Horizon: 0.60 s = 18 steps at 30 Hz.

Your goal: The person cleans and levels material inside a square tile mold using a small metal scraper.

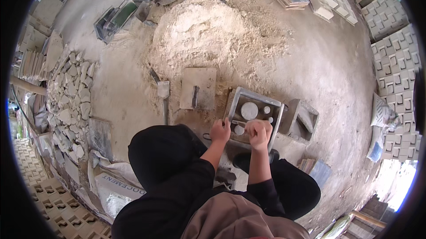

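In front of me on the floor sits a square metal mold (259,94) with a raised rim and a dark inside. Several round pale discs of different sizes lie in it, among them a large disc (249,110) and a small disc (266,110). At the mold's left side my left hand (219,131) is closed around the rim. My right hand (258,132) is curled into a fist over the mold's near part, beside another disc (239,130). What its fingers hold, if anything, is too small to make out.
Beyond the mold rises a heap of pale powder (199,26). A board with a handle (199,79) and a trowel (163,90) lie to the left. An open box-shaped mold (304,121) stands right. Broken pieces (71,101) pile up far left; patterned blocks (395,70) are stacked right.
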Each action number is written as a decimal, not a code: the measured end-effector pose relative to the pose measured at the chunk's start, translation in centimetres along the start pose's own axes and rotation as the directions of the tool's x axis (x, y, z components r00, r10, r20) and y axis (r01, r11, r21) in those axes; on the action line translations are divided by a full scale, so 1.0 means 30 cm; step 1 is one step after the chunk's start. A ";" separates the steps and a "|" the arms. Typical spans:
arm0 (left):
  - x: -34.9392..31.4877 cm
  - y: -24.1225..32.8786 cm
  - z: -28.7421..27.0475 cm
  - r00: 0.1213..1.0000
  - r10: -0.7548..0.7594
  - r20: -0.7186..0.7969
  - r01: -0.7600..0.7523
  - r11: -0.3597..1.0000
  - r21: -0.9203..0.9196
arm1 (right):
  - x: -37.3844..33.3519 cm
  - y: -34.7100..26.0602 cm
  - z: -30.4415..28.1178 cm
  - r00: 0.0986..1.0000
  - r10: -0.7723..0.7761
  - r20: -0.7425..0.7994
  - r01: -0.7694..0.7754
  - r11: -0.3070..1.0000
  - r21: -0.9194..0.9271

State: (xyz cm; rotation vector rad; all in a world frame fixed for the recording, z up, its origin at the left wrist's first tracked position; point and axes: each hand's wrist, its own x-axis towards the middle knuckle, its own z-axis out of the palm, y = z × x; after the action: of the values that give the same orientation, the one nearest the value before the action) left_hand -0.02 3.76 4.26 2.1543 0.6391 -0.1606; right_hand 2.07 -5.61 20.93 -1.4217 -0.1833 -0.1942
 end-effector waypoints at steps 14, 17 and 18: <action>-0.012 0.016 -0.009 1.000 0.009 0.020 -0.009 1.000 -0.024 | 0.041 0.064 -0.002 0.998 -0.031 -0.051 0.030 0.999 -0.025; -0.002 0.012 -0.012 1.000 -0.009 -0.004 0.009 1.000 -0.001 | 0.079 0.035 0.017 0.977 -0.138 -0.160 0.110 0.979 -0.174; -0.005 0.012 -0.007 1.000 -0.003 -0.005 0.003 1.000 0.003 | 0.077 0.041 0.010 0.981 -0.113 -0.159 0.093 0.987 -0.132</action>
State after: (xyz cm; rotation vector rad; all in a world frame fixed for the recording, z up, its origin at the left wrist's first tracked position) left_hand 0.02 3.68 4.69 2.1576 0.6449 -0.1583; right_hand 4.59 -5.19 20.36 -1.5129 -0.1087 -0.4148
